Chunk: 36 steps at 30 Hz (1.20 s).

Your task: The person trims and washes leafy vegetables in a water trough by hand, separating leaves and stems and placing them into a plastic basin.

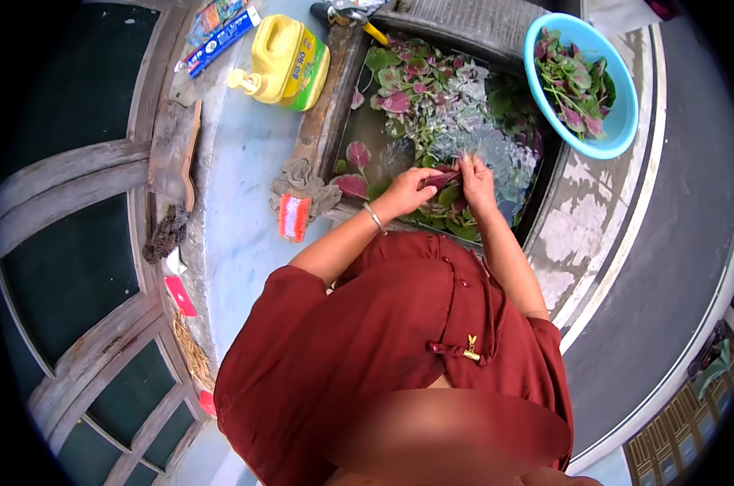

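A dark sink (540, 202) full of water lies in front of me, with green and purple-red leafy greens (397, 101) floating in it. Near its front edge, my left hand (409, 193) has its fingers closed on a purple-red leaf (441, 180). My right hand (478, 185) pinches at the other end of the same greens, close beside the left; its fingertips partly hide the stem. The water by the right hand is rippled and bright. At the sink's upper right stands a light blue basin (626, 121) with more leafy greens (576, 85) inside.
A yellow pump bottle (288, 63) stands left of the sink, below a tap with a yellow spout (373, 32). A grey cloth (306, 183) and a red-orange brush (292, 217) lie on the blue-white ledge (249, 162). A blue toothpaste box (221, 42) is farther off.
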Motion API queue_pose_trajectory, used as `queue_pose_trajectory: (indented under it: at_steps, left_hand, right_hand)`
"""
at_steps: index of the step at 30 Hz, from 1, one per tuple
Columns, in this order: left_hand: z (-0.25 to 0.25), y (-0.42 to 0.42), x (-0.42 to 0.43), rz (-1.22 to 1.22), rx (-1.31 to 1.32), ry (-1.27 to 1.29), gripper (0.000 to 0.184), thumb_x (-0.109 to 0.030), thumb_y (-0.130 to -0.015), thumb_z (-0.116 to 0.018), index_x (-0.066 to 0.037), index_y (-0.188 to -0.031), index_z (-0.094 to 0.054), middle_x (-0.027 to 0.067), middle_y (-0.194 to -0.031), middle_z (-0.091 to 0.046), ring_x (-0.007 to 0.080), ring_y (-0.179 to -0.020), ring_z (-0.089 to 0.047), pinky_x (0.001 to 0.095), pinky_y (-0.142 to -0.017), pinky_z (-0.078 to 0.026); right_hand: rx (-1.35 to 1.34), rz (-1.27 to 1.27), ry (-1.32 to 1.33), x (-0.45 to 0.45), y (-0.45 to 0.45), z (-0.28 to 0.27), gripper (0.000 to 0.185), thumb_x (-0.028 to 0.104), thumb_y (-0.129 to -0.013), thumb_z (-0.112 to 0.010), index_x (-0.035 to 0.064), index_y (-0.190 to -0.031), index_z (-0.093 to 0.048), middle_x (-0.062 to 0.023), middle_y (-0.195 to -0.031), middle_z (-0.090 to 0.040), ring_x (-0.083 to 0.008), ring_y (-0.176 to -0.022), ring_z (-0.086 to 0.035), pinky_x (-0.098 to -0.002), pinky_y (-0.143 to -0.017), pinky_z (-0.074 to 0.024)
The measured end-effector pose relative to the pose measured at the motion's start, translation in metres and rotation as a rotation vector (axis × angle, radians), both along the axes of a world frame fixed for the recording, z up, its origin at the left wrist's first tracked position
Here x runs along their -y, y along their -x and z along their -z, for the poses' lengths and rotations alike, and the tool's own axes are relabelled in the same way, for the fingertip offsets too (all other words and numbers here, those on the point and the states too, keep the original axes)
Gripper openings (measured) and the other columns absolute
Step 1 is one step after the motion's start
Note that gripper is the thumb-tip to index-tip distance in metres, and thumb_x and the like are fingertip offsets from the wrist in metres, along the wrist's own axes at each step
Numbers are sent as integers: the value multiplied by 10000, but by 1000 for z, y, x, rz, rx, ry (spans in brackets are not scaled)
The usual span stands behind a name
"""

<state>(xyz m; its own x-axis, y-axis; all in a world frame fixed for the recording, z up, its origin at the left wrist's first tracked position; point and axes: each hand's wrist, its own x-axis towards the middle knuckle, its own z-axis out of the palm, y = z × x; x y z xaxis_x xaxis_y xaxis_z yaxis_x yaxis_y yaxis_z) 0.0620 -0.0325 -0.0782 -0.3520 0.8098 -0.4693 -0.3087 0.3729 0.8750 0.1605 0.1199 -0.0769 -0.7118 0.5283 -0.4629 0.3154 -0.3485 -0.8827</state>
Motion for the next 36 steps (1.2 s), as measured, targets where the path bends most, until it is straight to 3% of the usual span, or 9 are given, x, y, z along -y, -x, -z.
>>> queue_pose_trajectory:
  at_steps: [4,6,11,15,18,21,23,26,36]
  left_hand:
    - [-1,37,47,300,-981,266,360,-119,-764,-622,-115,-1119,-560,145,-1014,-542,326,-949,-532,399,-816,-442]
    - [6,55,64,547,-1082,568,336,-99,-774,-579,-138,-1107,-593,79,-1096,-546,313,-1015,-512,476,-859,-395]
    - [31,71,70,1126,-945,911,258,-138,-754,-605,-167,-1003,-662,80,-1076,-619,294,-1085,-516,542,-899,-319]
    - [30,85,57,1021,-966,881,200,-169,-731,-636,-151,-923,-690,107,-996,-652,290,-984,-590,490,-851,-395]
    - [1,104,45,544,-893,502,148,-163,-714,-648,-97,-840,-690,158,-808,-646,332,-795,-610,386,-678,-487]
    - [-20,109,20,453,-736,417,150,-88,-782,-588,-34,-908,-650,120,-787,-652,213,-744,-621,314,-693,-477]
    - [-2,101,15,190,-300,174,166,-74,-821,-569,7,-958,-613,42,-818,-637,116,-739,-581,267,-701,-469]
    - [-7,82,-4,105,32,14,183,-83,-854,-552,4,-1009,-594,3,-887,-613,59,-782,-549,228,-724,-459]
    - [-16,37,-30,166,201,-90,220,-122,-874,-552,-1,-1056,-565,3,-925,-606,70,-828,-559,246,-746,-478]
  right_hand:
    - [-136,122,2,-14,-17,12,334,304,-953,-432,68,-731,-513,-40,-806,-608,-101,-708,-532,-235,-650,-435]
    - [-75,62,297,-21,-27,2,312,295,-959,-411,61,-768,-490,-105,-822,-628,-151,-721,-586,-294,-661,-494]
    - [-56,13,270,-15,-30,12,293,285,-949,-416,52,-794,-504,-107,-797,-618,-174,-703,-589,-295,-655,-490]
    - [-18,34,300,-11,-28,10,293,282,-944,-427,51,-787,-514,-94,-752,-609,-170,-672,-576,-285,-648,-487]
    - [21,46,356,-15,-30,3,290,284,-943,-430,52,-794,-520,-85,-741,-602,-159,-649,-566,-273,-632,-483]
    - [-5,38,297,-15,-25,-2,318,312,-946,-437,54,-788,-536,-55,-719,-592,-122,-639,-532,-256,-623,-454]
    - [-72,37,325,-13,-18,-2,289,305,-940,-456,56,-831,-554,-26,-685,-556,-95,-620,-496,-227,-603,-422]
    - [-147,49,327,-11,-8,-9,225,269,-904,-542,51,-942,-582,17,-672,-518,-57,-592,-457,-200,-547,-382]
    - [-97,41,233,-20,8,-25,154,201,-865,-601,68,-787,-588,26,-682,-542,-54,-584,-471,-200,-518,-383]
